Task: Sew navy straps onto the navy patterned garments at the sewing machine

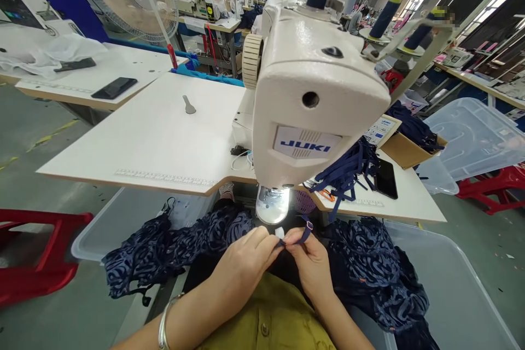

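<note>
Just below the lit needle area of the white JUKI sewing machine, my two hands meet in front of my body. My left hand is closed in a pinch on dark navy fabric, with a small white tag showing at its fingertips. Between thumb and fingers my right hand pinches a narrow navy strap that carries a small metallic slider. Patterned navy garments spread to the left of my hands, and another patterned garment pile lies on the right.
The white worktable holds a grey metal piece. At right are bundled navy straps, a black phone and a cardboard box. Clear plastic bins flank my lap. A red stool stands left.
</note>
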The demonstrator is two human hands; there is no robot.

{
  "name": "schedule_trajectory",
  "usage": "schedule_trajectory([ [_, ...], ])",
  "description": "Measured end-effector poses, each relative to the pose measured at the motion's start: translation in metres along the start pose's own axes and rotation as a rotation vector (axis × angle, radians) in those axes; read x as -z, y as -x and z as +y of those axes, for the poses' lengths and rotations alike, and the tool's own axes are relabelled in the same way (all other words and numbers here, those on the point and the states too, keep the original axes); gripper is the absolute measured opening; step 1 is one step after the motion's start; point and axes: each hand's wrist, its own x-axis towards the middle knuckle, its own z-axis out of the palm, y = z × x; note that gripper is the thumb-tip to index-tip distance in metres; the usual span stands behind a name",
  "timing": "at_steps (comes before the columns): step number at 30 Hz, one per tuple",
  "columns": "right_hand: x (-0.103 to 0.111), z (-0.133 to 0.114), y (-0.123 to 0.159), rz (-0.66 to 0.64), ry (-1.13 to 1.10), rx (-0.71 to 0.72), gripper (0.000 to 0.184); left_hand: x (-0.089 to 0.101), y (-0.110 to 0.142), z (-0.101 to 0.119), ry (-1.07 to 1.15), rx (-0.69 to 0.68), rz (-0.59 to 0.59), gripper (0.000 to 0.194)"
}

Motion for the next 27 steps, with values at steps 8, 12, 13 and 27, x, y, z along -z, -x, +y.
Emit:
schedule_trajectory([
  [8,-0.003,-0.001,0.001,0.0,0.02,0.106,0.012,-0.002,0.006,-0.001,-0.06,-0.068,0.036,0.018],
  [12,-0.002,0.0,0.001,0.003,0.058,0.083,0.011,-0.002,0.003,-0.003,0.031,-0.02,-0.007,0.02],
  [13,-0.002,-0.001,0.001,-0.003,0.064,0.075,0.009,-0.001,0.002,-0.003,0.088,0.017,-0.03,0.021],
  [27,-0.014,-0.03,-0.011,0.012,0.228,-0.038,0.016,0.031,-0.02,-0.005,0.344,0.269,-0.164,0.02],
])
